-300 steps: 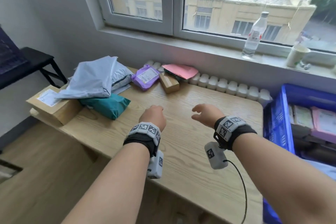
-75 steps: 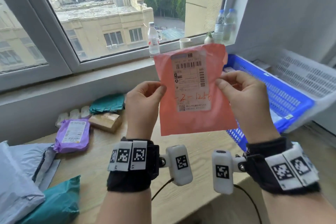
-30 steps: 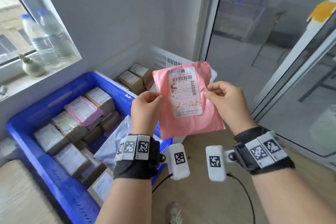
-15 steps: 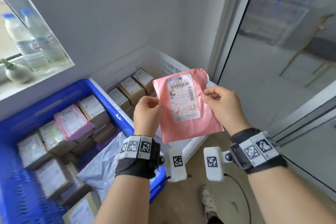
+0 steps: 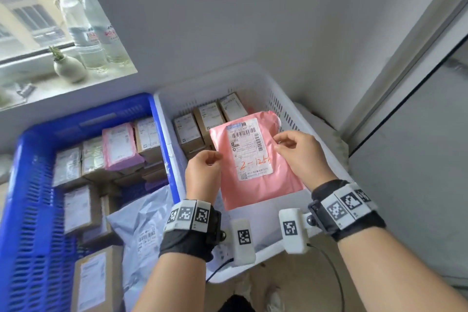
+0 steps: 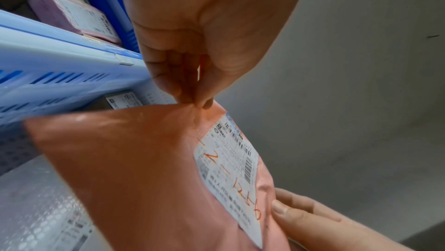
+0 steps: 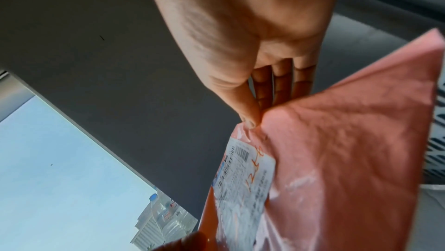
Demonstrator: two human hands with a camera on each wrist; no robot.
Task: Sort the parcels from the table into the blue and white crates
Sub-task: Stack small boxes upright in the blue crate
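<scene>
Hanging upright over the white crate [image 5: 291,119], pink mailer [image 5: 260,185] pinched at its two side edges: left hand [image 5: 202,172] thumb against fingers on the left edge, right hand [image 5: 301,157] likewise on the right edge. Behind the mailer, inside the same crate, brown boxes [image 5: 210,119] standing in a row against the far wall. Left of the mailer, touching the white crate, blue crate [image 5: 25,210] packed with labelled boxes, a pink packet [image 5: 121,147] and a grey poly bag [image 5: 144,220]. Beyond, on the windowsill [image 5: 50,91], water bottles [image 5: 91,33] and a small vase [image 5: 68,68]. Mailer itself: glossy, creased salmon-pink plastic, white shipping label [image 5: 250,149] with barcodes and orange handwritten digits.
</scene>
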